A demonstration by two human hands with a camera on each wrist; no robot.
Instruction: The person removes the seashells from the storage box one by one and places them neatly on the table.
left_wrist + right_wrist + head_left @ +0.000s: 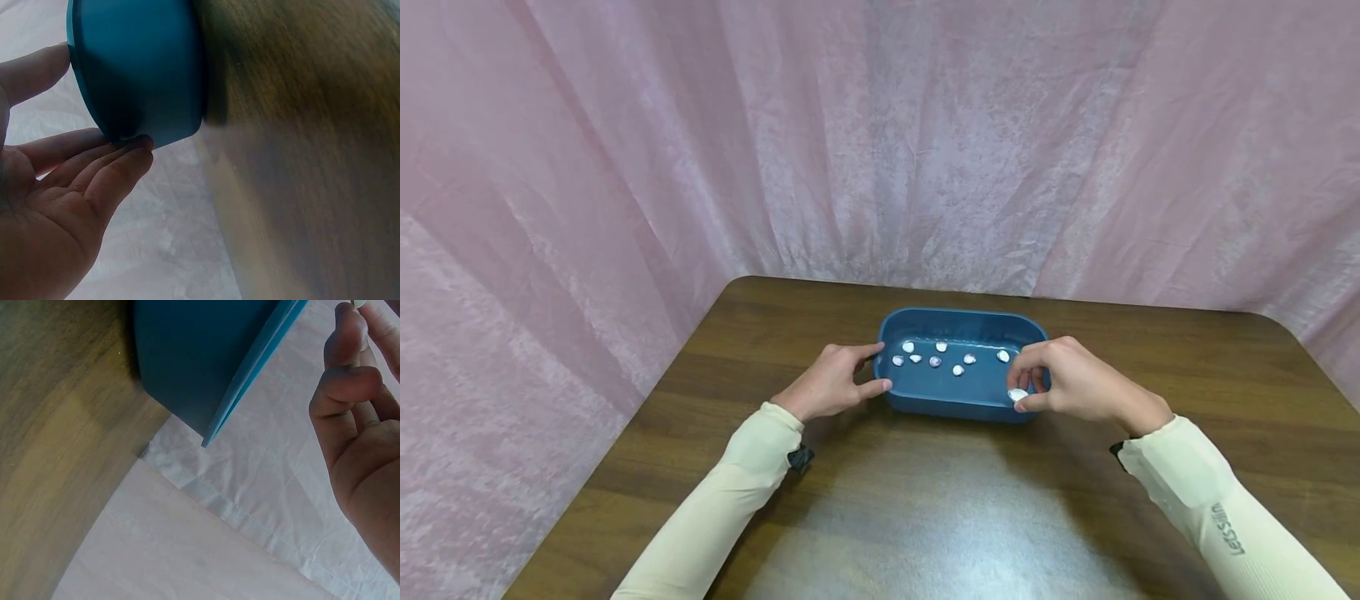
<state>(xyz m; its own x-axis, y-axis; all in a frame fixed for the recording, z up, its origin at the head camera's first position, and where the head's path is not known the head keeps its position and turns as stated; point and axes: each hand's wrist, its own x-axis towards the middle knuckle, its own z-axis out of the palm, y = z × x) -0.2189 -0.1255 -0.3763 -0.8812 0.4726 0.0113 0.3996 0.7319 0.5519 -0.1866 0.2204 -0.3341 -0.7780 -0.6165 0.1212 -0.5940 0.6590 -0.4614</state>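
A blue oblong tub (pixel 951 407) stands on the wooden table, with several small whitish shells (pixel 969 359) spread over its floor. At the tub's left end, my left hand (pixel 831 383) touches the rim with thumb and fingers spread apart. The left wrist view shows those fairly straight fingers (pixel 122 169) against the tub's outer side. Over the front right corner, my right hand (pixel 1078 379) pinches one white shell (pixel 1017 395) between thumb and fingertips. Only a sliver of that shell shows at the top of the right wrist view. My right hand hides part of the tub's right end.
The brown wooden table (pixel 880 517) extends around the tub, its far edge just behind it. A pink velvety curtain (pixel 955 150) hangs beyond that edge and along the left side.
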